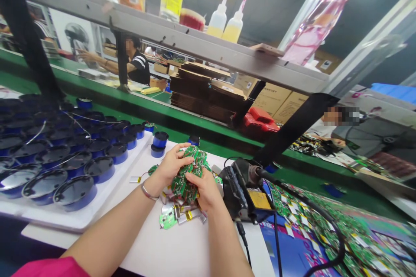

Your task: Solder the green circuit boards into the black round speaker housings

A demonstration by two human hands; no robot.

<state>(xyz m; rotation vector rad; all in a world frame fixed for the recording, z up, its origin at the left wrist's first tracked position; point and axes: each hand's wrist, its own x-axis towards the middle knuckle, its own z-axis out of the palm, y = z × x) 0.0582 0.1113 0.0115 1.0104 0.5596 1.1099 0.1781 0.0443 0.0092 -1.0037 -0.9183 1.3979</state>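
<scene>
Between my two hands is a bunch of green circuit boards (188, 177). My left hand (172, 165) is wrapped round its left side, thumb and fingers along the upper edge. On the other side my right hand (205, 190) grips the bunch, its thumb lying across the front boards. Below them, silver battery cells (190, 215) with yellow tape and a lighter green round board (167, 220) lie on the white work surface (162, 251). Exactly how the boards are stacked is hidden by my fingers.
A white tray (130, 161) of blue-and-black round housings (75, 190) stands left. To the right are a black soldering station (238, 190) with a looping cable and many boards (308, 212). Overhead, a shelf (208, 47) carries bottles. Co-workers sit beyond.
</scene>
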